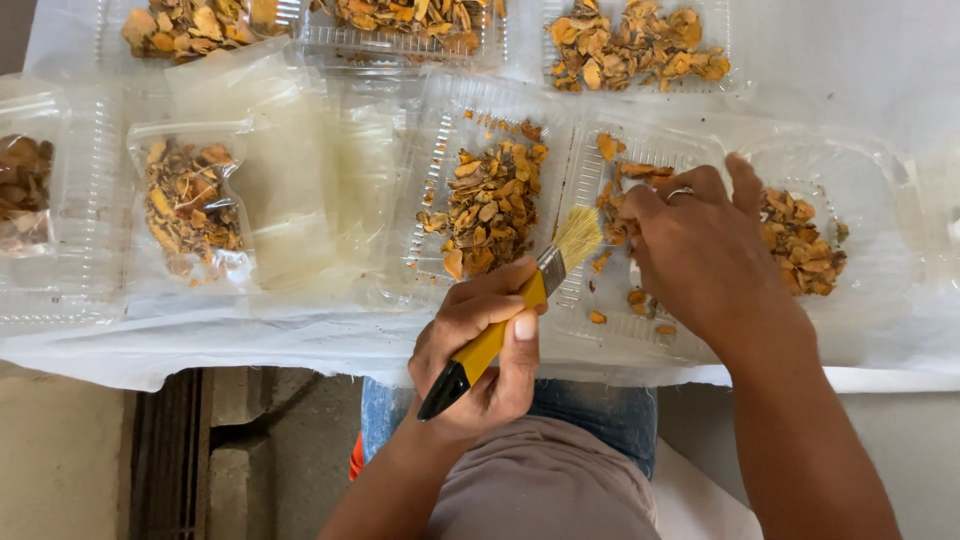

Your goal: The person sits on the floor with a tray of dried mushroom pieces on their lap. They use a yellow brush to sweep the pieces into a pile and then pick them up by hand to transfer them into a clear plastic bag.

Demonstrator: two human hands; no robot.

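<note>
The left hand [480,345] pinches a yellow-handled brush [520,305] near the tabletop's front edge, bristles over a clear tray [640,330]. The right hand [700,250], fingers curled, picks among dried orange chips [800,245] there. Brushing chips clean seems underway; next calls for lifting one chip to the bristles.

Paintbrush [500,330]: handle coloured yellow, tipped black at end; ferrule silver-grey; bristles pale straw. Dried root slices [490,205]: mottled orange, tan and brown, seen in every pile. Clamshell trays [440,140]: clear plastic, ribbed with fine parallel lines. Pouch [190,205]: transparent, filled with darker brown-orange pieces. Table cover [850,60]: white, plain. Ring [679,193] on right hand [700,255]: silver. Jeans [600,410]: blue denim. Shirt [545,480]: muted grey-mauve, unpatterned. Floor [60,460]: beige, crossed by dark grated strip.
</note>
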